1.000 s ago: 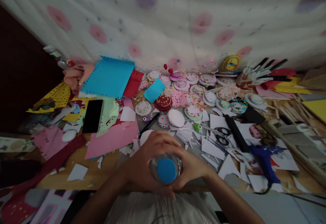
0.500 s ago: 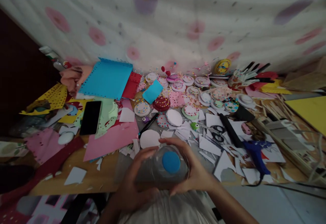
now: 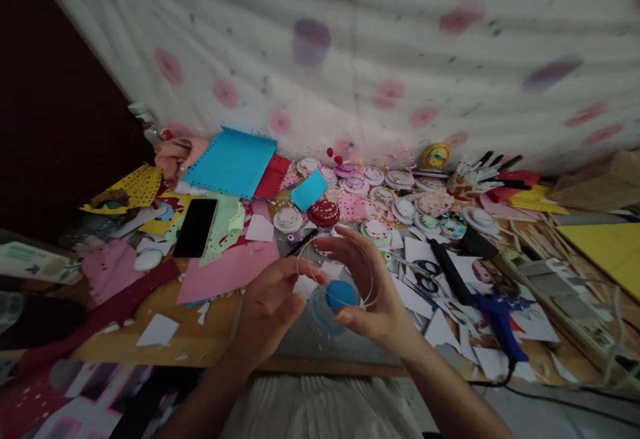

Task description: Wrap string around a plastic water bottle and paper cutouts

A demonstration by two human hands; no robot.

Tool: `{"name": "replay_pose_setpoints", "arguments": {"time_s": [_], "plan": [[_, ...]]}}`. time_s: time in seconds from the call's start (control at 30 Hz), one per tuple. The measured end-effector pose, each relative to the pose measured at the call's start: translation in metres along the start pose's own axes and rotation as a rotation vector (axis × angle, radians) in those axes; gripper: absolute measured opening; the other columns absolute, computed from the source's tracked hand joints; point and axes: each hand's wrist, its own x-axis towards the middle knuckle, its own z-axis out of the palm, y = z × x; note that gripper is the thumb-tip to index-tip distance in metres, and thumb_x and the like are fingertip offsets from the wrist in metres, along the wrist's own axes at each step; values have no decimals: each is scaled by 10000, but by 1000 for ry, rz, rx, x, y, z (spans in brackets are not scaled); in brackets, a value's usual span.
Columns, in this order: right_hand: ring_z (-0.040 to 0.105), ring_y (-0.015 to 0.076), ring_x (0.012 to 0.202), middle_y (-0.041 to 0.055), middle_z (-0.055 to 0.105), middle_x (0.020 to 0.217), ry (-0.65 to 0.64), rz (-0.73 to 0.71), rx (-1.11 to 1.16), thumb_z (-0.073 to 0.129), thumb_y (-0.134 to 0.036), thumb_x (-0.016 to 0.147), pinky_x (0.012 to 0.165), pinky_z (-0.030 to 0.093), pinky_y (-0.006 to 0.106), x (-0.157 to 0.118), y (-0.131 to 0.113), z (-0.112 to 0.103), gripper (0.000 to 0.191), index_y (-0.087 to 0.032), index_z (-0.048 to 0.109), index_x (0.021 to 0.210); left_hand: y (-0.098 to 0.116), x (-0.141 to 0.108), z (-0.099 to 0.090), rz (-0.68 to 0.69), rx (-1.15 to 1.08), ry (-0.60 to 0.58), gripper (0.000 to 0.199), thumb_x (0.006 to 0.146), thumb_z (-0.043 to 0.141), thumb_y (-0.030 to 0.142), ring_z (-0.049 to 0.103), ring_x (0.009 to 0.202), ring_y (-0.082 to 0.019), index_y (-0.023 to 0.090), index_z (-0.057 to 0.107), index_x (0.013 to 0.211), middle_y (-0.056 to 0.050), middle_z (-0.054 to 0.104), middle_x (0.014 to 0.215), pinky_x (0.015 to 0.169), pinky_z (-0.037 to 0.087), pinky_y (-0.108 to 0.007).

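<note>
A clear plastic bottle (image 3: pixel 320 322) with a blue cap (image 3: pixel 342 294) stands upright at the table's front edge, between my hands. Above and around the cap is a thin pale loop (image 3: pixel 372 278), of wire or cord; I cannot tell which. My left hand (image 3: pixel 270 306) has its fingers curled on the left side of this loop. On the other side, my right hand (image 3: pixel 373 292) curves around it, the thumb close to the cap and by a small knot-like spot. Just behind my hands lie white paper pieces (image 3: pixel 333 269) and a black pen (image 3: pixel 303 242).
Decorated paper discs (image 3: pixel 325 212) crowd the back. At left are a phone (image 3: pixel 196 228), coloured sheets and a blue folder-like sheet (image 3: pixel 233 159). Scissors (image 3: pixel 426 275), a blue glue gun (image 3: pixel 501 326) with its cord, paper scraps and a power strip (image 3: pixel 545 279) lie at right.
My hands have risen from around the bottle's body, and the thin loop now shows raised between them above the cap. The bottle remains at the front edge. The head view has shifted.
</note>
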Motion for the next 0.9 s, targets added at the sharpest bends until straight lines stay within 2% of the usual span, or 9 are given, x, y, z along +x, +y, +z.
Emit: {"name": "replay_pose_setpoints", "arguments": {"time_s": [0.1,0.2,0.3,0.4,0.5,0.6,0.7,0.8,0.9], "plan": [[492,269,1269,125,545,1321,-26,9,-26,676,-605,780,1064,381,469,2,0,-1,780,-286,309,1390,9,11,4,-108,-107,85,139,848,676,346,608,753,-123,209,698,836,-7,666,757,727,481,-221],[498,262,1262,118,534,1335,3,10,-44,638,-564,836,1046,402,473,5,1,-9,691,-295,331,1394,15,21,4,-228,-255,154,202,799,727,356,564,650,-99,173,677,729,6,615,649,644,472,-194],[534,230,1216,91,549,1320,86,-3,-115,629,-426,889,995,454,422,8,-3,-23,488,-308,443,1324,19,27,1,-336,-338,144,233,767,755,356,557,617,-93,157,658,696,7,598,623,612,474,-182],[615,206,1049,65,659,1094,105,-30,-257,610,-325,910,916,494,375,11,-9,-37,178,-263,626,1076,18,30,-2,-389,-385,136,237,747,772,352,565,611,-88,153,654,695,4,607,628,607,476,-172],[639,196,889,48,686,895,122,-84,-357,602,-292,913,820,507,350,12,-12,-43,88,-233,665,896,15,31,-4,-416,-404,143,235,738,779,352,570,603,-89,151,662,703,5,607,618,598,477,-170],[623,167,778,28,664,808,216,-92,-360,593,-282,918,708,501,300,10,-10,-42,87,-224,643,878,13,31,-5,-409,-372,140,252,766,750,377,576,609,-95,152,662,696,0,613,614,607,482,-178],[581,134,636,-3,624,696,300,-53,-277,578,-304,928,586,475,253,10,-6,-38,121,-216,604,849,12,31,-7,-332,-244,175,238,795,722,375,588,653,-96,157,670,717,-7,644,669,630,484,-176],[545,109,552,-31,602,629,341,6,-104,577,-326,933,530,452,223,12,-1,-36,144,-215,577,841,10,32,-6,-222,-45,254,163,785,737,325,608,737,-100,175,678,809,-10,683,806,698,492,-183],[536,92,524,-44,595,612,324,113,164,583,-352,930,506,439,197,14,2,-33,168,-217,570,830,7,36,-3,-163,124,241,209,766,753,276,631,875,-130,189,676,939,-25,688,963,785,507,-211]]}}
